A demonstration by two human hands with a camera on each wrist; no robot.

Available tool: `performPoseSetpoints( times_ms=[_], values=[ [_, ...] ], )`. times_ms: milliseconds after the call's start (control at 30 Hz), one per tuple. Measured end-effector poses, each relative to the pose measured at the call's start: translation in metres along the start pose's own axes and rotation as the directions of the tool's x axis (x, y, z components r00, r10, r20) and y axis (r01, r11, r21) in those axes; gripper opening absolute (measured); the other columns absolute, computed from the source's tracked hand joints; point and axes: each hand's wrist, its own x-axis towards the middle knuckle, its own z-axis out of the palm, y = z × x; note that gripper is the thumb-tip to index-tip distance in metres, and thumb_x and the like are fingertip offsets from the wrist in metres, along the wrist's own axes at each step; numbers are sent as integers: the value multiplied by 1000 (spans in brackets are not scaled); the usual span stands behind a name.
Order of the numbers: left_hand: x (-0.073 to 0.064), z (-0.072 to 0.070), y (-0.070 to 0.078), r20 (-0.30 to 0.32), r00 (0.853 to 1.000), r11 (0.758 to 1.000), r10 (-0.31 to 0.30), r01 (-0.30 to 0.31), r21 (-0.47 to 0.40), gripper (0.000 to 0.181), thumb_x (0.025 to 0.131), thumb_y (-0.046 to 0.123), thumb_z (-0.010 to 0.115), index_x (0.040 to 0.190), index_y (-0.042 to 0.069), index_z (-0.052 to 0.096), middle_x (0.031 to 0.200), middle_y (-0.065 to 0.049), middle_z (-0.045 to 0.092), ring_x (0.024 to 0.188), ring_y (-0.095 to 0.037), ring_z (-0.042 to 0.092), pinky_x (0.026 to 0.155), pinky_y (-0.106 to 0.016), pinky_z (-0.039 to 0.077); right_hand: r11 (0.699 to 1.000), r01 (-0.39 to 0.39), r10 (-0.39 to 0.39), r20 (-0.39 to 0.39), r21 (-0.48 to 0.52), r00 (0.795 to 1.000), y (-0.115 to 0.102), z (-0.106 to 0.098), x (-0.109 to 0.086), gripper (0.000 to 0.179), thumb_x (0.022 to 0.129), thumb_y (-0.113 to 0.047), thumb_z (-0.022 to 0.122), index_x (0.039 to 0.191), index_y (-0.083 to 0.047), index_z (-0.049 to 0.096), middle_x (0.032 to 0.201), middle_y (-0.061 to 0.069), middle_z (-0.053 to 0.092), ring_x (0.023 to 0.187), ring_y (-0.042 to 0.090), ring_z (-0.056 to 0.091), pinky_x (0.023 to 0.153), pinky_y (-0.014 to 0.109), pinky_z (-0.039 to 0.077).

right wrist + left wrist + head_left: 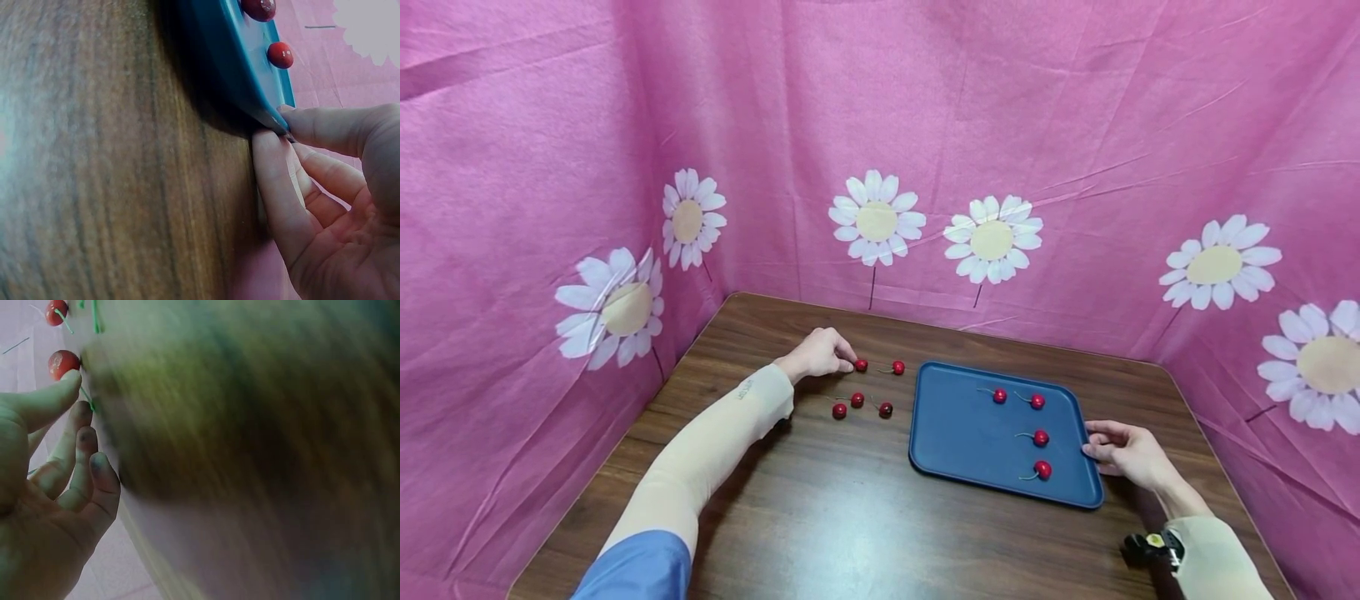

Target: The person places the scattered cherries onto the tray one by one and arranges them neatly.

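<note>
At the back left of the table, my left hand [822, 353] has its thumb and fingertips at a red cherry [861, 365]. The left wrist view shows the thumb against this cherry [64, 364], its green stem running down beside the fingertips. Just right of it lies a second cherry [898, 367]. Three more cherries [857, 401] lie nearer on the wood. My right hand [1131, 454] holds the right rim of a blue tray [962, 433], thumb on top and fingers below in the right wrist view. Several stemmed cherries [1041, 437] sit in the tray's right half.
A brown wood-grain table [820, 517] carries everything. Pink cloth [970, 100] printed with white daisies hangs behind it and along both sides. A dark strapped device [1153, 547] is on the right wrist.
</note>
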Motion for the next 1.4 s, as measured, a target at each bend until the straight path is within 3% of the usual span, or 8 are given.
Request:
performPoseSetpoints(
  times_ms=[233, 400, 633, 833, 900, 1067, 1133, 1400],
  values=[
    [45, 37, -79, -40, 999, 999, 36, -34, 37, 8, 94, 38, 90, 101, 41, 91, 98, 20, 86, 97, -5, 76, 89, -32, 60, 1000, -4, 4, 7, 7, 1000, -2, 0, -1, 62, 108, -3, 71, 157, 23, 42, 102, -4, 73, 87, -1, 73, 79, 30, 69],
    [50, 41, -83, -47, 999, 997, 19, -16, 76, 10, 92, 38, 92, 92, 47, 88, 95, 23, 84, 94, -6, 75, 88, -34, 60, 1000, -10, 10, 8, 3, 1000, -3, -1, -1, 62, 108, -3, 71, 157, 23, 41, 102, -4, 73, 87, -1, 73, 79, 30, 69],
    [40, 37, -66, -37, 999, 995, 6, -2, 100, 4, 92, 36, 92, 95, 34, 91, 97, 15, 86, 94, -11, 75, 88, -35, 59, 1000, -3, 3, 8, 17, 1000, -3, 0, -2, 62, 108, -3, 71, 156, 24, 41, 102, -5, 73, 87, -1, 73, 79, 30, 69],
    [47, 43, -76, -60, 998, 994, 36, -30, 102, 14, 92, 38, 91, 83, 47, 84, 87, 27, 79, 87, -5, 72, 85, -33, 58, 999, 8, -8, 0, 34, 1000, -2, 2, -3, 63, 106, -1, 72, 155, 24, 42, 97, -10, 72, 86, -2, 73, 77, 30, 69],
    [46, 43, -78, -68, 996, 995, 66, -60, 84, 10, 93, 41, 89, 85, 45, 85, 88, 26, 80, 89, -6, 72, 86, -33, 58, 999, 11, -10, -7, 41, 1000, -2, 3, -3, 63, 105, 0, 73, 155, 24, 42, 96, -12, 72, 85, -3, 73, 76, 30, 69],
    [19, 18, -27, -73, 996, 999, 44, -45, -16, 8, 98, 31, 86, 93, 26, 89, 92, 10, 86, 91, -16, 75, 92, -40, 60, 999, 18, -17, -5, 37, 1000, -2, 3, -3, 63, 106, 0, 72, 155, 25, 42, 96, -12, 72, 85, -3, 73, 76, 30, 69],
    [5, 7, 1, -82, 997, 999, 9, -13, -47, 7, 99, 24, 85, 93, 23, 89, 93, 6, 87, 92, -16, 75, 94, -41, 60, 999, 16, -16, -4, 38, 1000, -2, 3, -3, 63, 106, 0, 72, 155, 25, 42, 96, -12, 72, 85, -3, 73, 76, 30, 69],
    [2, 6, 28, -126, 992, 988, -3, -16, -151, 7, 102, 22, 83, 102, 17, 88, 101, 2, 88, 93, -11, 73, 92, -34, 58, 999, 17, -16, -6, 50, 1000, -1, 4, -3, 63, 105, 1, 72, 155, 25, 41, 95, -12, 72, 85, -3, 73, 76, 30, 69]
  ],
)
